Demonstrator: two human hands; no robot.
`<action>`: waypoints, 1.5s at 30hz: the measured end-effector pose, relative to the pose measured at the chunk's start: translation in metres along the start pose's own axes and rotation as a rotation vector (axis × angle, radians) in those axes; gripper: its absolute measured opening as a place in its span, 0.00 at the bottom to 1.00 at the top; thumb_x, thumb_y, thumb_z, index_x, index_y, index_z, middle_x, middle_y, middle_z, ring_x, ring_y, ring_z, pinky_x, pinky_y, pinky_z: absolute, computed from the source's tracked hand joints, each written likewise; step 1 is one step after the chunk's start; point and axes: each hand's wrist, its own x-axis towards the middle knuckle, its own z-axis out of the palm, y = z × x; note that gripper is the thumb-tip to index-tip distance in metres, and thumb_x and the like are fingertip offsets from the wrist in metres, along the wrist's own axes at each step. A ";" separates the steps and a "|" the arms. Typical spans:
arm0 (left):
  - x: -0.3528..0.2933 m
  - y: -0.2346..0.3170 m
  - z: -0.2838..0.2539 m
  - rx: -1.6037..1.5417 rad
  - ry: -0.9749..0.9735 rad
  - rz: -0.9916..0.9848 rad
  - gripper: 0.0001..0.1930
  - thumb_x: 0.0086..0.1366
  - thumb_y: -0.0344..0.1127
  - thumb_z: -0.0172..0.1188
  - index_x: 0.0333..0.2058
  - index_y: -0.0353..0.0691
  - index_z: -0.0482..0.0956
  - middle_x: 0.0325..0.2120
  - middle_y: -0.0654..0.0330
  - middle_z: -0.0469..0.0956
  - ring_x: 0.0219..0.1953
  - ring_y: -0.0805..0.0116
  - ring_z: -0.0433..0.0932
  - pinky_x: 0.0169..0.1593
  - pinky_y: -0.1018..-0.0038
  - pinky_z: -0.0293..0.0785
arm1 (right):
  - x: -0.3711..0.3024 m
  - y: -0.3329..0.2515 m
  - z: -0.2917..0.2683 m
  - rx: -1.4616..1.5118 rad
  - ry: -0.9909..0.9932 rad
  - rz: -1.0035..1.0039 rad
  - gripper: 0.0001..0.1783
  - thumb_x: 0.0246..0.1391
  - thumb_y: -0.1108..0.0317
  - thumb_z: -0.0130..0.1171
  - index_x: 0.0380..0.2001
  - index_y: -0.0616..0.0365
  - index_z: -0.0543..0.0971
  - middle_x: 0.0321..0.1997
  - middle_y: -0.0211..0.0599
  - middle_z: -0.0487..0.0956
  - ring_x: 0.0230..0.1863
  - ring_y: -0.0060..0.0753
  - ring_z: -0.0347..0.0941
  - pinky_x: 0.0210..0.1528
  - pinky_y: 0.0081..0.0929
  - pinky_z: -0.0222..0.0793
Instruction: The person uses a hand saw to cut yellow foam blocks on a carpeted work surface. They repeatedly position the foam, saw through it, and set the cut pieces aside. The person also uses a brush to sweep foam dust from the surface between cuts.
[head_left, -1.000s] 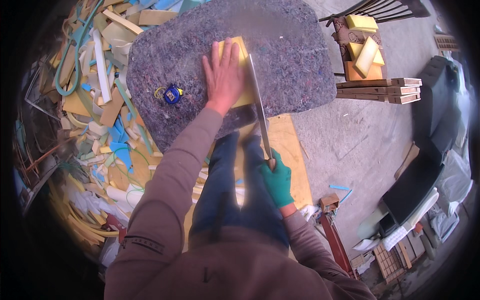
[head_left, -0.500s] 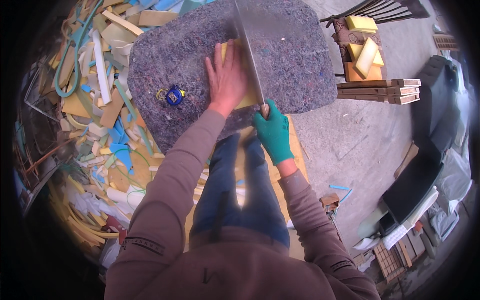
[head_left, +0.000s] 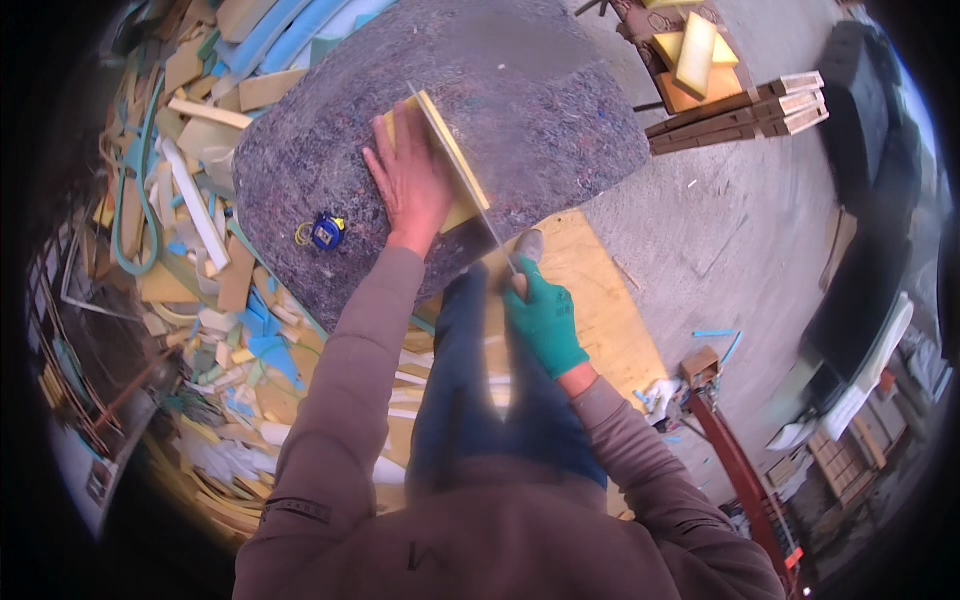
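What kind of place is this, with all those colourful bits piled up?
Probably a workshop for cutting foam: there's a big heap of foam-like scraps, a long blade in the gloved right hand, and a yellow foam-like block under the bare left hand.

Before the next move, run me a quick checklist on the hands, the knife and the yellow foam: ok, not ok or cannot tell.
1. Left hand laid flat on the yellow foam block: ok.
2. Gloved right hand closed around the handle of the long knife: ok.
3. Left hand gloved: not ok, it is bare.
4. Safe gap between knife and left hand: cannot tell; the blade runs close along the hand's right side.
5. How deep the blade sits in the foam: cannot tell from above.
6. Blue tape measure out of the blade's line: ok, it lies left of the left hand.
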 end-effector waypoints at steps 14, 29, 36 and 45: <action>0.000 0.002 -0.001 0.044 -0.002 0.028 0.39 0.85 0.52 0.42 0.86 0.40 0.51 0.87 0.49 0.48 0.88 0.35 0.37 0.83 0.30 0.34 | 0.093 -0.036 0.031 0.000 0.036 -0.118 0.22 0.68 0.58 0.65 0.63 0.49 0.81 0.36 0.56 0.88 0.41 0.65 0.87 0.45 0.59 0.80; -0.003 0.000 -0.001 0.068 0.048 0.074 0.39 0.80 0.43 0.54 0.84 0.40 0.56 0.87 0.50 0.48 0.88 0.36 0.41 0.84 0.29 0.40 | -0.082 0.058 -0.020 -0.107 -0.033 0.076 0.24 0.68 0.62 0.67 0.66 0.49 0.84 0.32 0.54 0.86 0.34 0.62 0.86 0.38 0.53 0.79; -0.002 0.008 -0.019 0.054 -0.028 0.011 0.42 0.79 0.48 0.58 0.85 0.41 0.54 0.87 0.45 0.45 0.87 0.34 0.42 0.83 0.30 0.40 | -0.118 0.070 -0.068 -0.018 0.223 0.029 0.32 0.63 0.67 0.75 0.69 0.53 0.82 0.34 0.54 0.87 0.33 0.52 0.90 0.38 0.38 0.81; -0.002 0.028 -0.036 -0.343 0.113 -0.194 0.53 0.63 0.35 0.77 0.81 0.37 0.56 0.71 0.36 0.61 0.72 0.34 0.67 0.76 0.50 0.68 | 0.113 0.035 -0.033 -0.257 0.580 -0.395 0.39 0.65 0.73 0.65 0.79 0.52 0.72 0.54 0.50 0.87 0.42 0.57 0.87 0.42 0.47 0.83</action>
